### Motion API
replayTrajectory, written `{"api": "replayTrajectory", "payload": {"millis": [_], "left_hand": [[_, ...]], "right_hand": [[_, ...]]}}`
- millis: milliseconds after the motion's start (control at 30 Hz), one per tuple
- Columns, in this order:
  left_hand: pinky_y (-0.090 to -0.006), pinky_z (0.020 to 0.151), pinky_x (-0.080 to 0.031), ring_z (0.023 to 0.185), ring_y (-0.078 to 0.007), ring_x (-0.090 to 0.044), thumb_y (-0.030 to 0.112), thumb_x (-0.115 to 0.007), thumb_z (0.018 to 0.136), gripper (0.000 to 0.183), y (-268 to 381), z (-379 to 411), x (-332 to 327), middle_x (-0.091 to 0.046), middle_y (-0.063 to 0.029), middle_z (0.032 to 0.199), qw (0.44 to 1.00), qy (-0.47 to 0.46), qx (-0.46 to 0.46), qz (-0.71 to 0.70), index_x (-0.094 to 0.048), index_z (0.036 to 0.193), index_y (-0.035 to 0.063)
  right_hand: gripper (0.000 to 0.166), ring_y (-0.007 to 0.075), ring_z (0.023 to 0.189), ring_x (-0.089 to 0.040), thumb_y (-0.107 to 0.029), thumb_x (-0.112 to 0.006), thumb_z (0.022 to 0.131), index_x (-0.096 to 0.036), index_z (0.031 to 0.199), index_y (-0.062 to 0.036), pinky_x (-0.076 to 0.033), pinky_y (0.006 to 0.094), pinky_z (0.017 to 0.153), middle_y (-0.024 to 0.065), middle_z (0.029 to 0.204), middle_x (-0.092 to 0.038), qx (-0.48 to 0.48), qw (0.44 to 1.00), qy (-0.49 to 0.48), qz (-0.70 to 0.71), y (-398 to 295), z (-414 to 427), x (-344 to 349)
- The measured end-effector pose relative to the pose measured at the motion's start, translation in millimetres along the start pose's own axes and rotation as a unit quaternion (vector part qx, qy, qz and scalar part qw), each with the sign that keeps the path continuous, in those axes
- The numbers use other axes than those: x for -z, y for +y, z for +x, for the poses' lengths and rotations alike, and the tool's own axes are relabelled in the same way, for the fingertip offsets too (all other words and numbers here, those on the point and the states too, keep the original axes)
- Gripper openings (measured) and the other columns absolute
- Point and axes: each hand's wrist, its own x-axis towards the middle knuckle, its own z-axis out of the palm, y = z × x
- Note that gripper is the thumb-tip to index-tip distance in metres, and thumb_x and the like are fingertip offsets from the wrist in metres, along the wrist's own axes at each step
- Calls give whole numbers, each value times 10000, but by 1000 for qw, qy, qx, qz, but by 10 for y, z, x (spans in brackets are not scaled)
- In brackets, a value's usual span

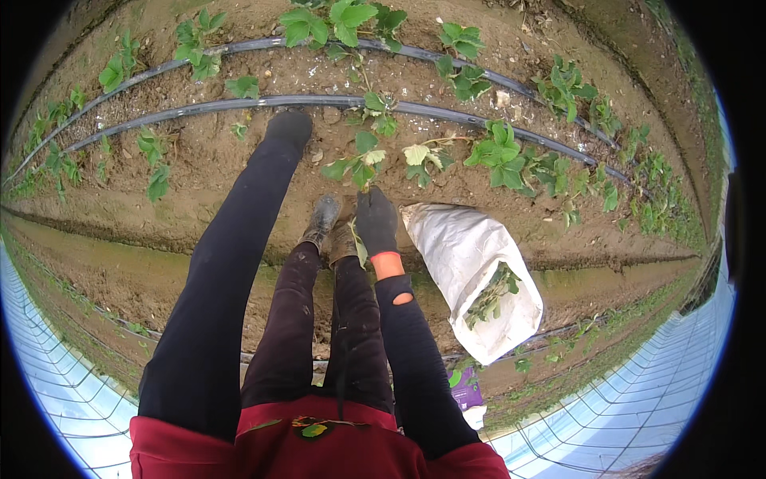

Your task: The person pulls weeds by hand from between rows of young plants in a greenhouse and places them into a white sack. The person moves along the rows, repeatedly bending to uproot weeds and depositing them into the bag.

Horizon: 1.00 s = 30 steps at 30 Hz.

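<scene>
My left hand [290, 127] wears a dark glove and reaches down to the soil beside the nearer black drip irrigation tape [227, 105]. Its fingers are foreshortened, so their pose is unclear. In another dark glove, my right hand [377, 221] is closed at the near edge of the bed, just below a strawberry plant [361, 164]. A pale green leaf [359, 242] hangs from this hand beside the palm. Right of it lies a white woven sack [458, 245], its mouth open towards me with picked leaves [495, 293] inside.
A second drip tape [419, 52] runs farther back among strawberry plants [498, 154]. My boots [323, 218] stand close together in the furrow. Behind me are a purple printed bag [465, 389] and the greenhouse's film wall [598, 395].
</scene>
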Motion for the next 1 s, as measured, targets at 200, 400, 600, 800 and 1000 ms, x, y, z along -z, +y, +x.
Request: {"api": "replayTrajectory", "payload": {"millis": [200, 400, 600, 800, 1000], "left_hand": [[-421, 718, -509, 863, -296, -636, 124, -467, 814, 226, -109, 152, -285, -653, -137, 926, 999, 27, -10, -14, -661, 909, 58], [-413, 664, -512, 829, -290, -642, 151, -470, 817, 230, 15, 209, -342, -653, -135, 929, 992, 87, 58, -76, -656, 901, 45], [-430, 605, -513, 806, -271, -647, 149, -490, 794, 216, 44, 199, -350, -657, -137, 886, 996, 82, 40, -21, -661, 890, 57], [-428, 612, -509, 796, -284, -646, 143, -495, 785, 213, -13, 222, -440, -660, -139, 853, 995, 84, 46, -36, -664, 871, 46], [-435, 619, -503, 787, -296, -644, 143, -498, 781, 205, 80, 193, -420, -662, -136, 826, 986, 144, 71, -44, -671, 846, 54]], "right_hand": [[229, 130, 613, -545, -217, -481, 897, -523, 935, 5, -426, 300, 550, 50, 651, -549, -123, 947, 136, 264, -294, 976, 986], [404, 384, 826, -604, -409, -575, 789, -563, 970, -47, -450, 455, 677, 193, 843, -633, 34, 964, -92, -249, -659, 1533, 881], [279, 312, 691, -612, -306, -574, 813, -597, 900, -42, -448, 404, 614, 156, 754, -633, -124, 972, 137, -147, 33, 1609, 1327], [251, 206, 592, -556, -251, -562, 829, -611, 901, -16, -420, 343, 571, 132, 699, -614, 26, 993, 15, 115, -687, 1749, 1043], [337, 333, 821, -603, -379, -606, 751, -629, 877, -68, -462, 425, 719, 162, 861, -628, 50, 962, -69, -261, -818, 2060, 508]]}}
